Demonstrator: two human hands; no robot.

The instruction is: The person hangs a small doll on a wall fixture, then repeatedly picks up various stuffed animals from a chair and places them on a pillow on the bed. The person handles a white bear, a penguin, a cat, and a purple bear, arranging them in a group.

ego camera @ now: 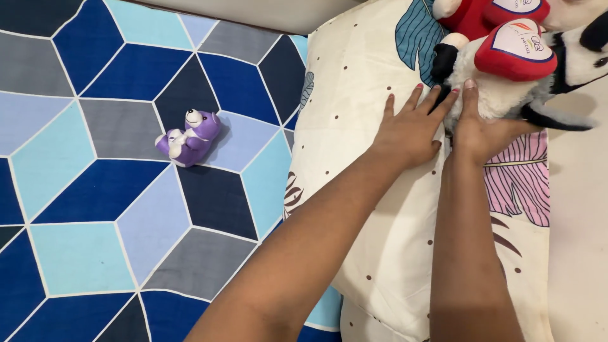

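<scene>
My left hand (410, 130) lies flat with its fingers spread on a cream pillow (373, 209) printed with leaves and dots. Its fingertips touch the black paw of a black-and-white plush toy (506, 95) that wears red shoes. My right hand (484, 130) presses against the underside of that plush toy, thumb up along its white belly. The toy lies on the pillow at the upper right, partly cut off by the frame edge.
A small purple and white plush bear (189, 137) lies on a bedsheet (95, 190) patterned with blue, grey and light-blue cubes, left of the pillow. A beige surface (579, 209) shows to the right of the pillow.
</scene>
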